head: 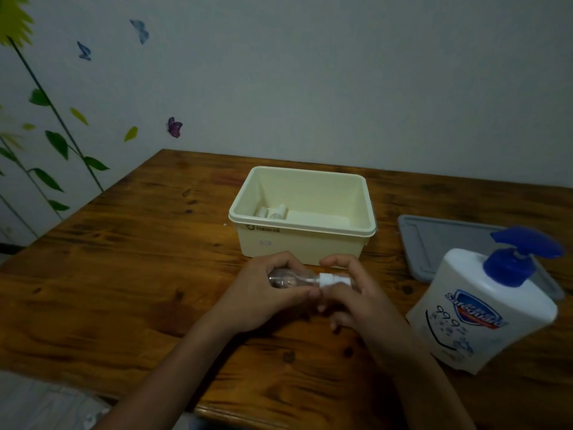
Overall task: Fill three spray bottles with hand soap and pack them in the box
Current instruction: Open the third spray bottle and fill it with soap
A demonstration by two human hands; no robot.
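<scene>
A small clear spray bottle (pixel 286 280) with a white spray head lies sideways between both hands, just in front of the cream box (pixel 302 243). My left hand (pixel 263 293) wraps its clear body. My right hand (pixel 350 293) grips the white spray head end. Inside the box, at its near left corner, lie more small bottles with white caps (pixel 273 212), partly hidden by the rim. A large white hand soap bottle (pixel 483 308) with a blue pump stands at the right.
The grey box lid (pixel 434 240) lies flat behind the soap bottle at the right. The wooden table (pixel 139 274) ends at a wall behind the box and at its near edge by my forearms.
</scene>
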